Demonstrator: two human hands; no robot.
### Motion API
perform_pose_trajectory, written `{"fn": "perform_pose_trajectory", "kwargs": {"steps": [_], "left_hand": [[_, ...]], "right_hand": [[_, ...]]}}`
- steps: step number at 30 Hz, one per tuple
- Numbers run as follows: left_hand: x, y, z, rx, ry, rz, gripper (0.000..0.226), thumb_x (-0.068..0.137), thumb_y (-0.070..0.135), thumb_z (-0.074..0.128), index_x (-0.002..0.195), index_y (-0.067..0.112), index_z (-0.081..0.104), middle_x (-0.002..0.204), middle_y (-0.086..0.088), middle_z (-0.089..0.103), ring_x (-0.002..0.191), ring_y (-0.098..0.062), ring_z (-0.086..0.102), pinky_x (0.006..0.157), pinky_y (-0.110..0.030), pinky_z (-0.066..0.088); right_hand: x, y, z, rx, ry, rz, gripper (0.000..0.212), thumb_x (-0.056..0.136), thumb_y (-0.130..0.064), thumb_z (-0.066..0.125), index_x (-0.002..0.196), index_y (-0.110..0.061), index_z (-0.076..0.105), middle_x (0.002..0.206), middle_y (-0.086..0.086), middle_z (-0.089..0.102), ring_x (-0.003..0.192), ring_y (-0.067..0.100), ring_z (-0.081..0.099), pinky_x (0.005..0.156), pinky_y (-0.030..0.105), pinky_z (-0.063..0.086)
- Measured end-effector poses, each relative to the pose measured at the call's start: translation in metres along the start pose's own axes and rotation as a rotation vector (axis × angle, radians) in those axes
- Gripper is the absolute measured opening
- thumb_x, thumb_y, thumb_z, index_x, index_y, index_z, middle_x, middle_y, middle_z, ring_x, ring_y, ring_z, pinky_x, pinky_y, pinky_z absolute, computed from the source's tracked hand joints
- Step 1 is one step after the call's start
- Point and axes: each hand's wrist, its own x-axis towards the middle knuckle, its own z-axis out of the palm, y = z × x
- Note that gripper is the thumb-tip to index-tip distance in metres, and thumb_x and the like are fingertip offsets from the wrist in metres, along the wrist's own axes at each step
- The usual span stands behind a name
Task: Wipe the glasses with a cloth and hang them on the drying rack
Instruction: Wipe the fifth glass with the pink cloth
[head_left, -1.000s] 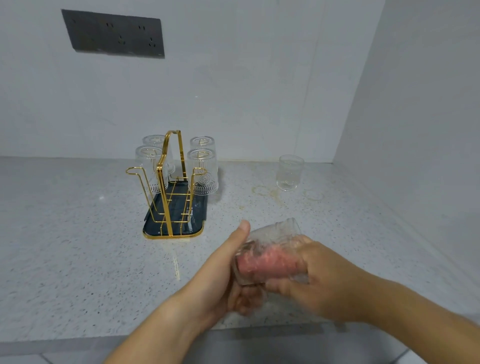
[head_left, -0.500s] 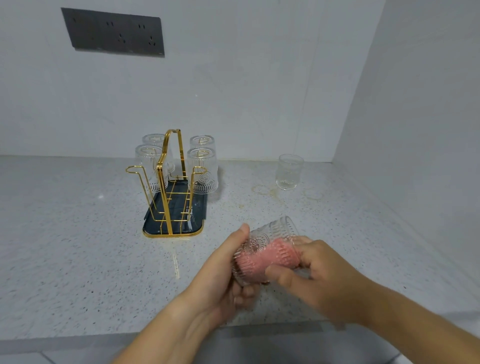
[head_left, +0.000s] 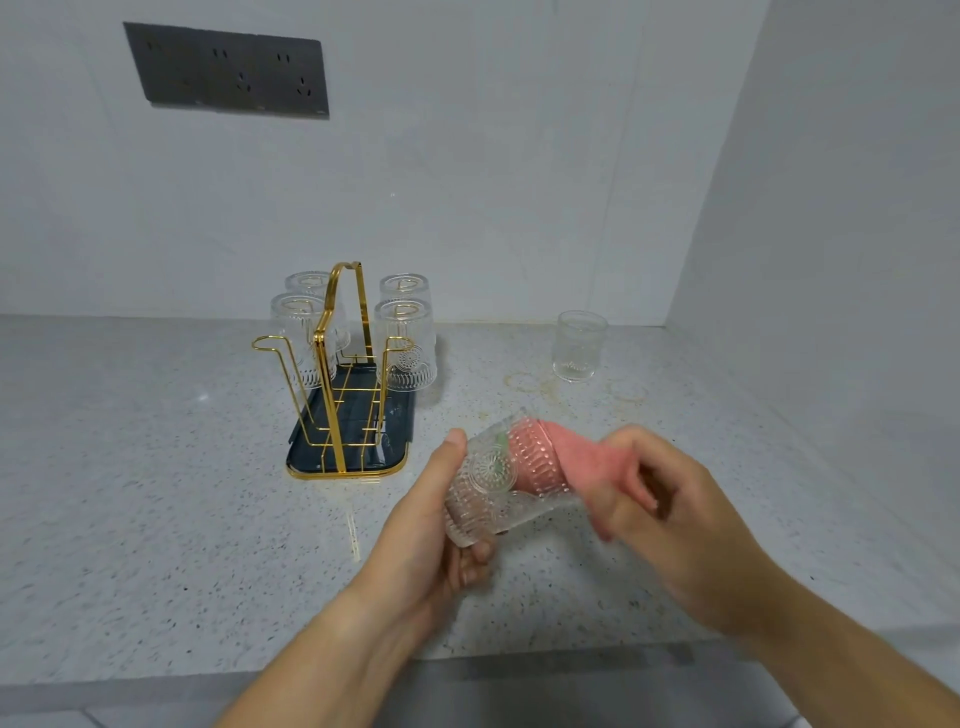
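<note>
fifth of six glasses under the cloth, four already hung.
the left hand (head_left: 431, 525) gripped a clear embossed glass tumbler (head_left: 488, 488) tilted above the speckled grey tabletop (head_left: 156, 493), near its front edge, while the right hand (head_left: 670, 519) pinched a pink cloth (head_left: 576, 460) whose other end sat inside the tumbler's mouth. four clear inverted glasses (head_left: 408, 338) hung on the rear pegs of the gold wire drying rack (head_left: 332, 322); its two front pegs were bare. one clear upright glass (head_left: 579, 345) stood well apart to the right, judged unwiped. remaining: finish this tumbler, hang it, then wipe and hang the last. no brand, label or legible writing was seen, even on the dark wall socket panel (head_left: 228, 70).
</note>
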Motion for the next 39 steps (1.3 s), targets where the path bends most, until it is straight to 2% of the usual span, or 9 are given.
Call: {"fn": "perform_pose_trajectory", "kwargs": {"steps": [3, 7, 13, 21, 25, 29, 33, 36, 39], "left_hand": [[-0.002, 0.000, -0.001, 0.015, -0.008, 0.022, 0.049, 0.088, 0.064, 0.053, 0.096, 0.019, 0.070, 0.063, -0.001, 0.057, 0.043, -0.012, 0.041, 0.040, -0.019, 0.027], [-0.003, 0.000, 0.003, 0.045, -0.025, 0.086, 0.058, 0.080, 0.068, 0.054, 0.101, 0.015, 0.065, 0.060, 0.001, 0.057, 0.043, -0.012, 0.044, 0.042, -0.021, 0.028], [-0.005, 0.001, 0.005, 0.207, 0.003, 0.283, 0.063, 0.089, 0.072, 0.058, 0.103, 0.010, 0.050, 0.061, -0.002, 0.054, 0.047, -0.016, 0.048, 0.042, -0.026, 0.038], [0.000, -0.003, -0.011, 0.990, 0.049, 0.804, 0.059, 0.074, 0.071, 0.068, 0.118, 0.045, 0.038, 0.109, 0.013, 0.054, 0.091, -0.004, 0.062, 0.074, -0.028, 0.056], [-0.005, -0.007, -0.007, 0.653, -0.019, 0.644, 0.051, 0.080, 0.066, 0.074, 0.113, 0.040, 0.045, 0.096, 0.014, 0.067, 0.079, -0.004, 0.066, 0.067, -0.029, 0.056], [-0.007, 0.005, 0.007, 0.307, -0.044, 0.305, 0.059, 0.082, 0.066, 0.069, 0.102, 0.013, 0.051, 0.068, 0.001, 0.060, 0.049, -0.011, 0.053, 0.045, -0.024, 0.042], [-0.001, 0.009, 0.007, 0.047, -0.156, -0.081, 0.044, 0.091, 0.060, 0.062, 0.102, 0.017, 0.061, 0.070, -0.005, 0.059, 0.043, -0.015, 0.046, 0.041, -0.021, 0.034], [-0.001, 0.002, 0.007, 0.221, -0.117, 0.115, 0.059, 0.080, 0.067, 0.072, 0.104, 0.018, 0.051, 0.073, -0.003, 0.062, 0.050, -0.016, 0.054, 0.046, -0.028, 0.043], [0.000, -0.008, -0.002, 0.756, -0.066, 0.631, 0.057, 0.075, 0.067, 0.078, 0.111, 0.035, 0.048, 0.101, 0.007, 0.061, 0.075, -0.003, 0.061, 0.065, -0.023, 0.053]], "right_hand": [[-0.003, -0.003, 0.000, 0.069, -0.119, -0.003, 0.041, 0.100, -0.048, 0.053, 0.093, -0.011, 0.070, 0.089, 0.005, 0.076, 0.091, 0.014, 0.073, 0.085, 0.018, 0.053], [0.003, 0.002, 0.003, 0.114, 0.029, 0.053, 0.022, 0.086, -0.023, 0.065, 0.094, -0.005, 0.055, 0.079, 0.007, 0.079, 0.072, 0.016, 0.075, 0.070, 0.019, 0.056], [0.003, 0.004, 0.006, 0.012, -0.005, 0.077, 0.024, 0.096, -0.031, 0.058, 0.089, -0.020, 0.078, 0.084, 0.001, 0.078, 0.081, 0.013, 0.074, 0.080, 0.019, 0.055], [0.016, -0.008, 0.007, 0.381, 0.106, 0.304, 0.032, 0.088, -0.033, 0.058, 0.076, -0.015, 0.081, 0.085, 0.011, 0.077, 0.086, 0.025, 0.071, 0.094, 0.048, 0.057], [0.017, -0.013, 0.010, 0.420, 0.058, 0.292, 0.039, 0.094, -0.020, 0.052, 0.063, -0.016, 0.077, 0.058, -0.003, 0.068, 0.056, 0.004, 0.065, 0.064, 0.020, 0.057], [0.010, -0.005, 0.006, 0.303, 0.030, 0.242, 0.026, 0.092, -0.025, 0.058, 0.089, -0.009, 0.077, 0.084, 0.010, 0.077, 0.078, 0.016, 0.074, 0.074, 0.021, 0.057], [0.002, -0.003, 0.005, 0.130, 0.031, 0.195, 0.023, 0.087, -0.028, 0.061, 0.090, -0.013, 0.078, 0.083, 0.005, 0.078, 0.077, 0.012, 0.073, 0.073, 0.017, 0.055], [-0.001, 0.000, 0.004, 0.160, 0.062, 0.188, 0.023, 0.088, -0.026, 0.060, 0.088, -0.017, 0.081, 0.084, 0.005, 0.078, 0.079, 0.013, 0.073, 0.074, 0.019, 0.056], [0.004, -0.002, 0.004, 0.287, 0.128, 0.249, 0.028, 0.087, -0.030, 0.058, 0.085, -0.019, 0.083, 0.087, 0.008, 0.079, 0.082, 0.017, 0.075, 0.076, 0.028, 0.060]]}}
